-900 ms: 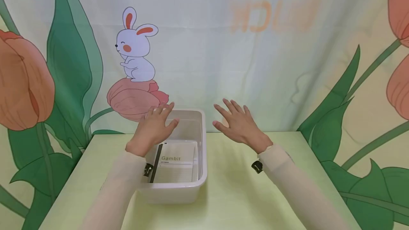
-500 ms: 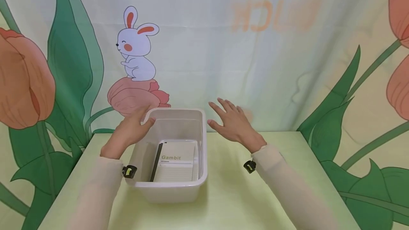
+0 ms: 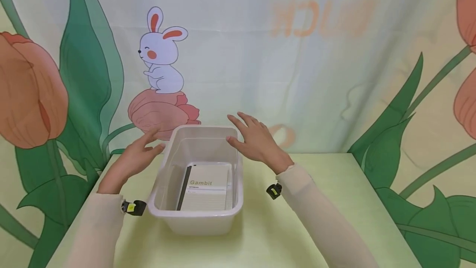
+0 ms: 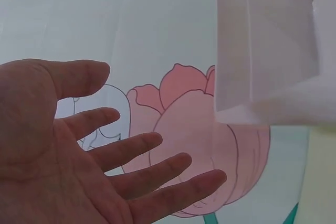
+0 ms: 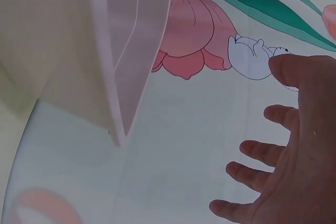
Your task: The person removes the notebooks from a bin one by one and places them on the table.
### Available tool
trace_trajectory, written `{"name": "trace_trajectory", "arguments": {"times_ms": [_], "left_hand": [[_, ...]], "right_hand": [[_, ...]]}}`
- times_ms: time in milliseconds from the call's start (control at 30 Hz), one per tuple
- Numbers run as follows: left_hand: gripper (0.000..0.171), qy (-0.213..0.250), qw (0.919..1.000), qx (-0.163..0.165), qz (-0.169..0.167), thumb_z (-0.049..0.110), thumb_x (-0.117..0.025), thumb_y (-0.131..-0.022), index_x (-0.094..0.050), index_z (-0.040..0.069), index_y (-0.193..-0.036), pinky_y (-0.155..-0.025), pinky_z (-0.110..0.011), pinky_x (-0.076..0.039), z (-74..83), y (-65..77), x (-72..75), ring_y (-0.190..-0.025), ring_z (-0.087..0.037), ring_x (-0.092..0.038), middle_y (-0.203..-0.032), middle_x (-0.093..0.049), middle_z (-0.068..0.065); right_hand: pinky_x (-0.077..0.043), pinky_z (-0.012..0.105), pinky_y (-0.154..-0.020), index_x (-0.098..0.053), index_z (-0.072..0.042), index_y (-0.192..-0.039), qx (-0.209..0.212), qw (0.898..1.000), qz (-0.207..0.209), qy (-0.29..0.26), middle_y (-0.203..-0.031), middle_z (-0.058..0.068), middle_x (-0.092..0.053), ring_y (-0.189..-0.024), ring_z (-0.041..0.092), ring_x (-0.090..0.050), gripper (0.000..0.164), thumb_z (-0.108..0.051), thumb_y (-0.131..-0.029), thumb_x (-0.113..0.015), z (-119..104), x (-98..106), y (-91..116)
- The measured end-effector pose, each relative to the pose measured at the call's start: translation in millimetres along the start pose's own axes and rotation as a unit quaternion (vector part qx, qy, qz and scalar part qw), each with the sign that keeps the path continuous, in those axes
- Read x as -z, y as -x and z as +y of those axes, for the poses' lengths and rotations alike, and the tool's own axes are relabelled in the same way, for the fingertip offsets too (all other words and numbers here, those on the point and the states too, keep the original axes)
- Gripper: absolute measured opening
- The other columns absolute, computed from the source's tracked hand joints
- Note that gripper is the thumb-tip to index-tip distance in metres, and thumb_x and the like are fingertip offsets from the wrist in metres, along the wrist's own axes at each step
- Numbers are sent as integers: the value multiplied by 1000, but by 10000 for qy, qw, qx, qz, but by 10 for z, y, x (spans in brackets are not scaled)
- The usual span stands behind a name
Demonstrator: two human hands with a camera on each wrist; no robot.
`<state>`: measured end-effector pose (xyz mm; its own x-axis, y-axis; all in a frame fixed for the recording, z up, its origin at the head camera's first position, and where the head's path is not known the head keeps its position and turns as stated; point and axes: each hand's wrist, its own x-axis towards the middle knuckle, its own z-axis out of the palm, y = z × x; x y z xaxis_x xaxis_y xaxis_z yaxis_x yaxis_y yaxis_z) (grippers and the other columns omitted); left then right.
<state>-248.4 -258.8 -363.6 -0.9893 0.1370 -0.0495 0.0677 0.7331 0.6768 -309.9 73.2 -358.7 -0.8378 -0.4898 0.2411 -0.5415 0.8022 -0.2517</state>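
Observation:
A pale plastic bin (image 3: 202, 221) stands on the table, left of the middle in the head view. Flat on its floor lies a notebook (image 3: 205, 195) with a black spine and the word Gambit on its cover; the edge of something white shows beneath it. My left hand (image 3: 135, 156) hovers just left of the bin with its fingers spread, and the left wrist view shows the palm (image 4: 68, 145) bare. Above the bin's right rim in the head view is my right hand (image 3: 256, 139), its fingers loosely spread and holding nothing. The right wrist view shows a gap between fingers and bin wall (image 5: 102, 77).
The pale green table (image 3: 320, 210) extends to both sides of the bin. Behind it hangs a curtain (image 3: 238, 65) printed with tulips and a rabbit. A black strap with a small device sits on each wrist (image 3: 274, 190).
My left hand has moved left, from over the bin to outside its left side. The right hand has shifted left to the bin's right rim. The bin has stayed in place.

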Motion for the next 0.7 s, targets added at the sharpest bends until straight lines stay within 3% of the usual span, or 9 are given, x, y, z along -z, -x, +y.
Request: {"name": "trace_trajectory", "arguments": {"times_ms": [133, 300, 500, 700], "left_hand": [[78, 630, 9974, 163, -298, 45, -48, -101, -4, 18, -160, -96, -65, -46, -131, 62, -54, -139, -56, -30, -159, -19, -31], [85, 1090, 9916, 426, -547, 39, -59, -97, -4, 21, -160, -81, -54, -58, -320, 128, -202, -135, -55, -38, -160, -18, -30], [92, 1380, 9862, 705, -591, 33, -69, -92, -8, 19, -160, -73, -48, -61, -447, 223, -336, -127, -53, -49, -157, -26, -29], [85, 1581, 9833, 735, -519, 31, -70, -91, -19, 18, -158, -73, -41, -61, -583, 233, -445, -114, -40, -61, -149, -38, -27]], "right_hand": [[-31, 53, -117, -26, -30, -156, 24, 9999, -97, -67, -162, 6, -27, -147, 32, -30, 62, -50, -100, -45, -77, -41, -50], [-32, 52, -116, -27, -28, -156, 103, 9998, -140, -66, -161, 8, -29, -147, 32, -32, 62, -47, -100, -48, -134, -74, -80], [-35, 52, -114, -28, -28, -156, 115, 9997, -221, -19, -161, 8, -29, -146, 31, -34, 62, -45, -100, -49, -187, -132, -118], [-36, 54, -113, -28, -28, -156, 59, 9994, -321, -92, -161, 8, -30, -146, 32, -34, 63, -45, -100, -50, -247, -197, -143]]}}
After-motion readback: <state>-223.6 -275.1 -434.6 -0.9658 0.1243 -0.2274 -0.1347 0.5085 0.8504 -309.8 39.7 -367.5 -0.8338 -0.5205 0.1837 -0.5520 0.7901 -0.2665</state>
